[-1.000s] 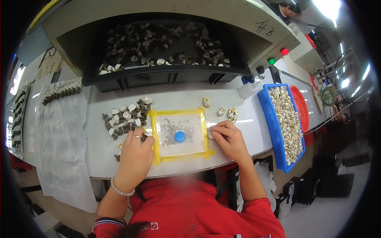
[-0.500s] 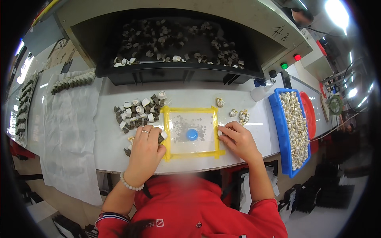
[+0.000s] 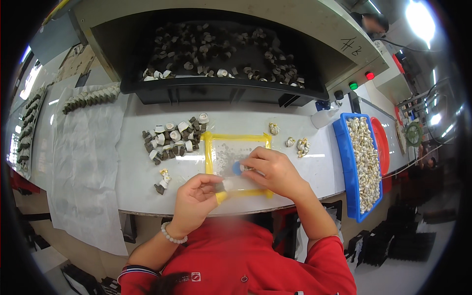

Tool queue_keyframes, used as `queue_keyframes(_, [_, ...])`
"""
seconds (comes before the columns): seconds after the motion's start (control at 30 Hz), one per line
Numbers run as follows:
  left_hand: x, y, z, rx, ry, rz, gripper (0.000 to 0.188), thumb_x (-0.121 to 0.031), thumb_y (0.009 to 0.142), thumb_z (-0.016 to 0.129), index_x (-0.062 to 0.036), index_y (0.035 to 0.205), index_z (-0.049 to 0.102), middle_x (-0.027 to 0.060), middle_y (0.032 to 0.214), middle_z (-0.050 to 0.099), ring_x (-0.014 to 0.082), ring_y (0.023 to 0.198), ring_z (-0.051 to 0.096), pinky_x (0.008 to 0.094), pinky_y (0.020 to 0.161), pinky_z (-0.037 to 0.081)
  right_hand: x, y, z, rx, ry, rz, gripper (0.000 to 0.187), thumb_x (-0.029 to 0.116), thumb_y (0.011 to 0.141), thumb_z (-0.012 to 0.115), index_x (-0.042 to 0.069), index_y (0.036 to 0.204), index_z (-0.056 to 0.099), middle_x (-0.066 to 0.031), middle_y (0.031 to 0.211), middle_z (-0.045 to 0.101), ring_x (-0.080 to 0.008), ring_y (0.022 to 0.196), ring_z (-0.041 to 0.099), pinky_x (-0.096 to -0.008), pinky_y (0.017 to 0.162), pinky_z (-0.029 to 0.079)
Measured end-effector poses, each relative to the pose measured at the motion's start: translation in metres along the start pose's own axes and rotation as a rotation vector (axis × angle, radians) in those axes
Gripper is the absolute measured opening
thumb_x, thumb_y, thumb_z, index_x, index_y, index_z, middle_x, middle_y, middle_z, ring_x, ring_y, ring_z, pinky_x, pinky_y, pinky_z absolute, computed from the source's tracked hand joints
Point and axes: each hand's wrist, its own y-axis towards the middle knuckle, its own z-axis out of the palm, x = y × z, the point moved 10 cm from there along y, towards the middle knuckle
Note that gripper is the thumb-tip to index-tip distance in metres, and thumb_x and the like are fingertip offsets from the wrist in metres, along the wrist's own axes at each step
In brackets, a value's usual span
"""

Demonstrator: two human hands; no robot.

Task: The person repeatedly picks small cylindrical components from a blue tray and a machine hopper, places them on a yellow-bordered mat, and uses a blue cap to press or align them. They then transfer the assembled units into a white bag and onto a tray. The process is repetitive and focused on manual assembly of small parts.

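My left hand (image 3: 195,200) is closed in a pinch on a small dark-grey and white figurine part (image 3: 222,186), over the lower left of a yellow-taped square (image 3: 209,157). My right hand (image 3: 274,172) pinches a small whitish piece (image 3: 246,168), mostly hidden by the fingers, at a round blue cap (image 3: 236,168) inside that square. The fingers partly cover the cap; I cannot tell whether the piece touches it. Grey spots mark the square's surface. Left of it lies a heap of dark-grey and white parts (image 3: 172,137), and nearer, a figurine (image 3: 162,182) with a white-and-yellow top.
A black bin (image 3: 226,92) of similar parts stands at the back under a metal housing. At right is a blue tray (image 3: 351,172) full of white-and-gold pieces; several lie loose (image 3: 303,146). A clear bottle (image 3: 324,117) stands behind. White sheeting (image 3: 91,167) covers the left side.
My left hand has moved right from beside the heap with a part, uncovering the figurine. My right hand has moved left from the square's right edge to the blue cap.
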Motion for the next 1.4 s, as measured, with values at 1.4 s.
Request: queue_keyframes(1.4, [0.018,-0.004,-0.007,0.034,-0.014,-0.025,0.022,0.005,0.087,0.061,0.0078,0.109,0.061,0.0134,0.107,0.066,0.018,0.098,0.065,0.0293,0.087,0.054,0.008,-0.02,0.019,0.02,0.493,0.23,0.029,-0.001,0.071,0.076,-0.001,0.099,0.072,-0.0104,0.089,0.067,-0.0183,0.079,0.063,-0.0266,0.068,0.049])
